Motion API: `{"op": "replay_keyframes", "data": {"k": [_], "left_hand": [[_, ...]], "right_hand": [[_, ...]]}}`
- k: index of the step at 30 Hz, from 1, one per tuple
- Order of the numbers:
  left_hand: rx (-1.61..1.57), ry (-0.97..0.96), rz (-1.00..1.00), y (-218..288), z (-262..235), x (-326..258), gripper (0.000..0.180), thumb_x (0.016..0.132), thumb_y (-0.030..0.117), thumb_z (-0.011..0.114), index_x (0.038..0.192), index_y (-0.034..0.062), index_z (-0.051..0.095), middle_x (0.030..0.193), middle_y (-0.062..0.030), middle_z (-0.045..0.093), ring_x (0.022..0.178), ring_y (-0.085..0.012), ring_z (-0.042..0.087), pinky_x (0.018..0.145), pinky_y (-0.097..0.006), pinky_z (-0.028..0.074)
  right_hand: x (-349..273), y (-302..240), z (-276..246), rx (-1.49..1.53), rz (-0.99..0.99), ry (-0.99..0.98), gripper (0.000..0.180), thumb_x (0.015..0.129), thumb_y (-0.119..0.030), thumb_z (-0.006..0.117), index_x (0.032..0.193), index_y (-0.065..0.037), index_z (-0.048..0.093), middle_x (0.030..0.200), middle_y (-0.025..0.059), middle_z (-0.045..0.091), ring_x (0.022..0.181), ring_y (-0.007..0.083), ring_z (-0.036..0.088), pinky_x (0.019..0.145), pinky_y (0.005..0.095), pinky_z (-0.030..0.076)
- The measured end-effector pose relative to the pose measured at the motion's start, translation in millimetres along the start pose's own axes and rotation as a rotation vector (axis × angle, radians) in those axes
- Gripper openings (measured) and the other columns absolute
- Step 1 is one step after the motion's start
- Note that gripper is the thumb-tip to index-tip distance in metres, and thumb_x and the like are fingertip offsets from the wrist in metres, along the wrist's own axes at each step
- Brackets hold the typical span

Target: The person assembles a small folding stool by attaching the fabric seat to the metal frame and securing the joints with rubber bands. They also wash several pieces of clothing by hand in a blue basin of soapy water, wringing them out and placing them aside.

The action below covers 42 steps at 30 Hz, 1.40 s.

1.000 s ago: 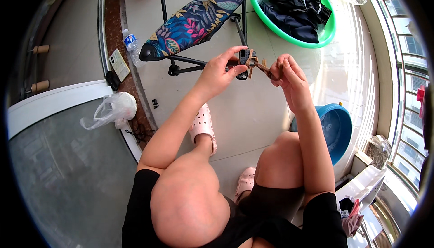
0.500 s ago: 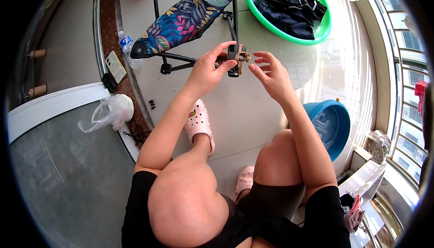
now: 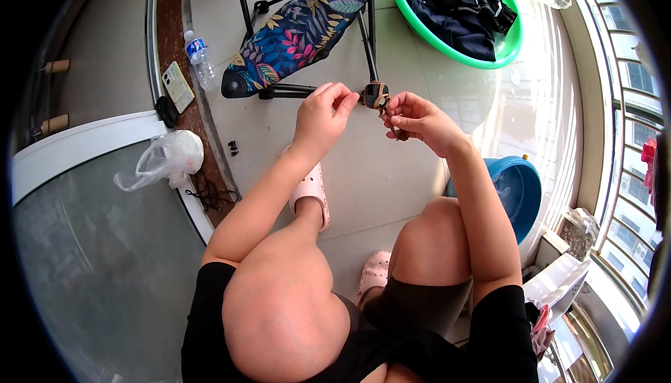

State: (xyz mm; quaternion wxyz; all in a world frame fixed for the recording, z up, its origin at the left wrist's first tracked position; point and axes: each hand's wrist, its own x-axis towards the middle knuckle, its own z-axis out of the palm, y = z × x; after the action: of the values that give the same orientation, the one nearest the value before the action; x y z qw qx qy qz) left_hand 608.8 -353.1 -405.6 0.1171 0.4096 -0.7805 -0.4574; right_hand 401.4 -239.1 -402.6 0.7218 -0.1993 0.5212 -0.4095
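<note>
A small black squarish piece [image 3: 377, 94] with a brown strip [image 3: 386, 109] wrapped around it sits at the lower end of the folding stool's leg. Whether it is fixed to the leg, I cannot tell. My right hand [image 3: 424, 123] pinches the brown strip just right of the piece, and a loose end hangs below the fingers. To the left, my left hand [image 3: 323, 119] is closed in a pinch, fingertips close to the piece; what they hold is hidden. Beyond my hands stands the folding stool [image 3: 304, 30], its seat dark blue with a leaf pattern, its frame black.
A green basin [image 3: 514, 46] with dark clothes lies at the far right. Beside my right knee stands a blue bucket [image 3: 521, 194]. On the left are a plastic bottle [image 3: 203, 65], a phone [image 3: 177, 87], a white plastic bag [image 3: 175, 158] and small black bits [image 3: 233, 148].
My right hand, open before, has closed on the brown strip. My left hand has drawn back from the black piece and closed into a pinch. The view has shifted slightly.
</note>
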Motion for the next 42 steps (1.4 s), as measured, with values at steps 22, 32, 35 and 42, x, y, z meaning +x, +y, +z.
{"op": "replay_keyframes", "data": {"k": [22, 32, 35, 42], "left_hand": [[-1.477, -0.547, -0.314, -32, 48, -28, 0.021, 0.103, 0.028, 0.048, 0.109, 0.0098, 0.058, 0.102, -0.0063, 0.065, 0.102, -0.0184, 0.061, 0.096, -0.034, 0.044], [-0.437, -0.128, -0.236, -31, 41, -8, 0.042, 0.098, 0.044, 0.056, 0.108, 0.0042, 0.063, 0.099, -0.0044, 0.066, 0.088, -0.0132, 0.062, 0.081, -0.029, 0.048], [-0.696, -0.215, -0.432, -15, 35, 0, 0.043, 0.094, 0.046, 0.062, 0.105, 0.0045, 0.065, 0.104, -0.0054, 0.068, 0.093, -0.0137, 0.064, 0.077, -0.028, 0.047], [-1.168, -0.283, -0.668, -11, 37, -3, 0.042, 0.091, 0.046, 0.066, 0.109, 0.0084, 0.068, 0.107, -0.0036, 0.069, 0.101, -0.0147, 0.062, 0.085, -0.03, 0.043]], "right_hand": [[-25, -10, -25, 0.092, 0.028, 0.285, 0.023, 0.094, -0.015, 0.047, 0.106, -0.002, 0.062, 0.066, -0.0025, 0.047, 0.073, 0.0111, 0.061, 0.072, 0.0265, 0.049], [8, 7, -4, -0.738, -0.204, 0.554, 0.033, 0.091, -0.037, 0.066, 0.097, -0.005, 0.073, 0.09, 0.0083, 0.072, 0.078, 0.0213, 0.065, 0.071, 0.0328, 0.05], [23, 9, 3, -0.374, -0.08, 0.474, 0.028, 0.089, -0.031, 0.069, 0.093, -0.004, 0.07, 0.084, 0.0056, 0.07, 0.077, 0.0146, 0.061, 0.063, 0.0297, 0.046], [22, -7, 6, -0.373, 0.193, 0.387, 0.025, 0.087, -0.032, 0.072, 0.09, -0.008, 0.068, 0.083, -0.0001, 0.067, 0.078, 0.007, 0.059, 0.075, 0.0246, 0.043]]}}
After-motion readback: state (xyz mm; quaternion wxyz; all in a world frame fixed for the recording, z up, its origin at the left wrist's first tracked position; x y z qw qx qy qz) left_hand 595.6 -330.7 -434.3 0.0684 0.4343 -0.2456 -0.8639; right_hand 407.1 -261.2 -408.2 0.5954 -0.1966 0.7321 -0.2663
